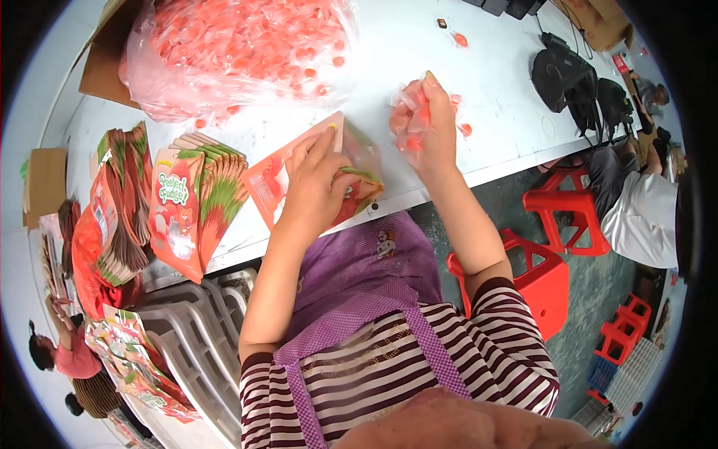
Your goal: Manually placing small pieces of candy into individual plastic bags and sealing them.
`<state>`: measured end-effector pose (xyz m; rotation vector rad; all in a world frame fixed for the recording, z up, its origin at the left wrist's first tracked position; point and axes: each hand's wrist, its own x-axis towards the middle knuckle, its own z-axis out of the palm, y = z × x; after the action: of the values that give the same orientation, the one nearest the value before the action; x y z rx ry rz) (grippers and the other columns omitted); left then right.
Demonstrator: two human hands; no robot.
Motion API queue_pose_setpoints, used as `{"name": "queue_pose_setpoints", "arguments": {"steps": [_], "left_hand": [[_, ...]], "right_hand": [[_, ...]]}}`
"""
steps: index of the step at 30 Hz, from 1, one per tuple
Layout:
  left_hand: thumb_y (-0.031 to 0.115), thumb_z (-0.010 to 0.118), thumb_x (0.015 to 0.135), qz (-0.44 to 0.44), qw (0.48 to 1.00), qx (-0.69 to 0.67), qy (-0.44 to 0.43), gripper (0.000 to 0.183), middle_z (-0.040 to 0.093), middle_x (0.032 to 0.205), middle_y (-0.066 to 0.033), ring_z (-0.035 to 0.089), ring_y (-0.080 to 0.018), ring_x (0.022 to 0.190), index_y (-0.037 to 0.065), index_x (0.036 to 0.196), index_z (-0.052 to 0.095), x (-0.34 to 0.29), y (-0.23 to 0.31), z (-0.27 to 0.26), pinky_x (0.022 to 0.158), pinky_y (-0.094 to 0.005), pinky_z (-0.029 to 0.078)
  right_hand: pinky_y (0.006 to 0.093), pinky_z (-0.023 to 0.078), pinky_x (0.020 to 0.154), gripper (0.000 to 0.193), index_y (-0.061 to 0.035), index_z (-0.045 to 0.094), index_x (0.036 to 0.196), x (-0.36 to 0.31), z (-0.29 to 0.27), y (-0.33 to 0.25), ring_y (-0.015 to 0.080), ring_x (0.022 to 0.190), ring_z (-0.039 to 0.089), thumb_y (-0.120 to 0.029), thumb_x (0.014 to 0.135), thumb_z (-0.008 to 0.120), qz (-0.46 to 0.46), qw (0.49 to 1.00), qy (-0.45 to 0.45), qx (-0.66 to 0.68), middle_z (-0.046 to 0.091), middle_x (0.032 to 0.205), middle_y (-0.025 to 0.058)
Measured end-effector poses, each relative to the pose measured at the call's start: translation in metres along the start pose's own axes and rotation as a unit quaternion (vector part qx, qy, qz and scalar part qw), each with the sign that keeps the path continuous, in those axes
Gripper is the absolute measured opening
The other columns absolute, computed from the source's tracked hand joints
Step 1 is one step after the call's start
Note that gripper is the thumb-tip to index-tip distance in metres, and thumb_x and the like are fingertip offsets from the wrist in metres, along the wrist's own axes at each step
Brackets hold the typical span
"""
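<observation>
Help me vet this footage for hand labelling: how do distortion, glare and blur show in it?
Head view: fisheye distortion tilts the red stools and leaves black corners; head view: pale glare streaks the clear plastic bag; head view: the left hand and right hand look fairly sharp, while the small background person in pink looks softer.

On the surface (pixel 508 90), the sack of candies (pixel 247 52) lies left, behind the pouch stack (pixel 198 202) at the near left corner. One pouch (pixel 262 183) is at the near edge, right of that stack; loose candies (pixel 466 130) lie farther right.
</observation>
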<state>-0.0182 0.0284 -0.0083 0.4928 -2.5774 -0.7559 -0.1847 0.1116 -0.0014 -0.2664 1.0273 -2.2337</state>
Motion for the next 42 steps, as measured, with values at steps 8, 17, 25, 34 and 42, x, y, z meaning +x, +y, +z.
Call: {"name": "queue_pose_setpoints", "arguments": {"steps": [8,17,25,34,42], "left_hand": [[-0.002,0.063,0.07,-0.004,0.995,-0.094,-0.021,0.02,0.04,0.133,-0.0238,0.038,-0.0384,0.118,0.006,0.086,0.054,0.009,0.007,0.0,0.097,-0.041,0.034],[-0.005,0.057,0.074,-0.002,0.992,-0.123,-0.024,0.017,0.042,0.129,-0.0239,0.041,-0.0397,0.113,0.004,0.086,0.049,0.016,0.009,-0.004,0.095,-0.0415,0.036],[-0.003,0.054,0.078,0.021,0.997,-0.07,-0.006,0.014,0.05,0.111,-0.0174,0.044,-0.0388,0.108,0.003,0.089,0.05,0.013,0.008,-0.003,0.09,-0.0421,0.039],[-0.004,0.055,0.071,0.067,0.998,0.0,-0.001,0.02,0.055,0.109,-0.0145,0.048,-0.0342,0.108,0.003,0.088,0.052,0.008,0.011,-0.002,0.089,-0.0389,0.043],[-0.004,0.054,0.068,0.094,0.994,0.059,-0.013,0.021,0.053,0.119,-0.0168,0.047,-0.0339,0.112,0.003,0.088,0.053,0.011,0.015,-0.005,0.092,-0.039,0.042]], "right_hand": [[0.0238,0.041,0.062,0.029,-0.0052,0.053,0.085,-0.004,0.002,0.022,0.0112,0.068,0.048,-0.031,0.092,0.042,-0.053,0.978,-0.046,-0.199,0.053,0.077,0.0027],[0.0254,0.039,0.086,0.023,-0.0019,0.055,0.099,-0.012,0.007,0.028,0.0113,0.093,0.049,-0.019,0.093,0.041,-0.064,0.967,-0.056,-0.238,0.055,0.101,0.0049],[0.0219,0.037,0.08,0.015,-0.0044,0.055,0.099,-0.019,-0.015,0.033,0.0075,0.087,0.047,-0.01,0.09,0.044,-0.028,0.948,-0.154,-0.279,0.053,0.096,0.0018],[0.0227,0.042,0.075,0.017,-0.002,0.053,0.104,-0.033,-0.005,0.031,0.0068,0.084,0.049,-0.008,0.088,0.053,-0.069,0.954,-0.181,-0.227,0.054,0.091,0.0019],[0.0208,0.042,0.077,0.012,-0.0053,0.053,0.096,-0.026,-0.014,0.04,0.0056,0.087,0.051,-0.005,0.085,0.058,-0.038,0.975,-0.131,-0.173,0.053,0.094,-0.0001]]}}
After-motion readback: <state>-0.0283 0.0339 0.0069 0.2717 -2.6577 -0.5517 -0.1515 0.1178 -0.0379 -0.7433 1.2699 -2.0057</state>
